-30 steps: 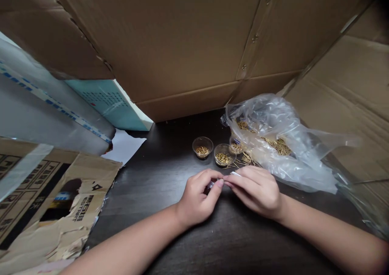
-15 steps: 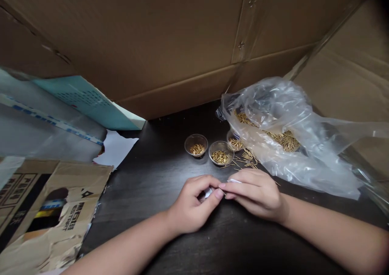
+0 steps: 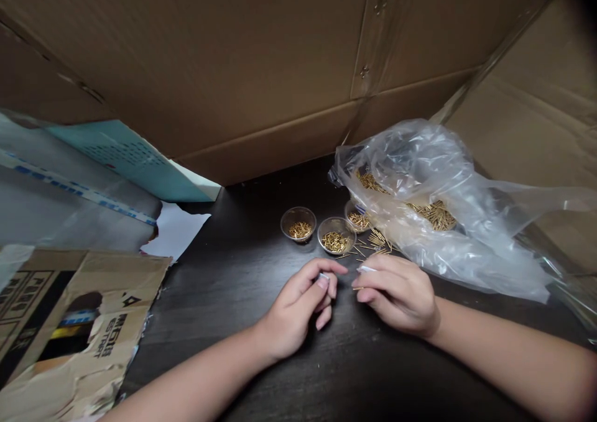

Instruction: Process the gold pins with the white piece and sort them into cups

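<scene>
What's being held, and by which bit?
The right hand pinches a pin, one end poking out; the gripped part is hidden. For the left hand, I can't tell.

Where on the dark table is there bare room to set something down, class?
Bare tabletop lies between the torn cardboard box and the leftmost cup, and again between the forearms. It is crowded right of that cup, where two more cups, loose gold pins and a plastic bag bunch up.

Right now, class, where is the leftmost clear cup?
In the head view, the leftmost cup stands on the dark table near the picture's centre, left of the middle cup, beyond the left hand.
</scene>
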Available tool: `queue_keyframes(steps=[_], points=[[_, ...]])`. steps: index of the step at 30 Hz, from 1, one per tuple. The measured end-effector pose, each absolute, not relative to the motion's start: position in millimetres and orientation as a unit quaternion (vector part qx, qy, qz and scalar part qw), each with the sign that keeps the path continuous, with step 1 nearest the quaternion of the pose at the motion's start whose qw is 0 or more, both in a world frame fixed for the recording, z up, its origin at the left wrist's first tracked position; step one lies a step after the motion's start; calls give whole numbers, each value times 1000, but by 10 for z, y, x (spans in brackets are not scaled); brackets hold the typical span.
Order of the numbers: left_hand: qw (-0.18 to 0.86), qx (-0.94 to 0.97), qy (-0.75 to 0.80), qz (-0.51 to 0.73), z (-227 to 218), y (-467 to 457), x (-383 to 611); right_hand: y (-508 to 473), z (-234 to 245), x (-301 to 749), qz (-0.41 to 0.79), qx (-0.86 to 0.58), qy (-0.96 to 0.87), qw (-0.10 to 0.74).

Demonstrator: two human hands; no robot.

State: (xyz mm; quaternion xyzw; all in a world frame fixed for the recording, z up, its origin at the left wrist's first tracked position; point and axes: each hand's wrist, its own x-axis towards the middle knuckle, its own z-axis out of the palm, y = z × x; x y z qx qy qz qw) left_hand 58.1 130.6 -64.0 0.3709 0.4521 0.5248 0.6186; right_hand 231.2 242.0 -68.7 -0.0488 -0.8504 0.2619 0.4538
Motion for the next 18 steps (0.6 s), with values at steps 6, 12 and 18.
queue_keyframes(steps=[6, 12, 18], points=[[589, 384, 459, 543, -686, 1303, 607, 2403, -739, 2317, 286, -48, -847, 445], [567, 356, 519, 532, -670, 1353, 544, 2403, -767, 2310, 295, -78, -838, 453], [539, 365, 543, 530, -653, 1361, 532, 2386, -757, 2298, 264, -71, -851, 448]])
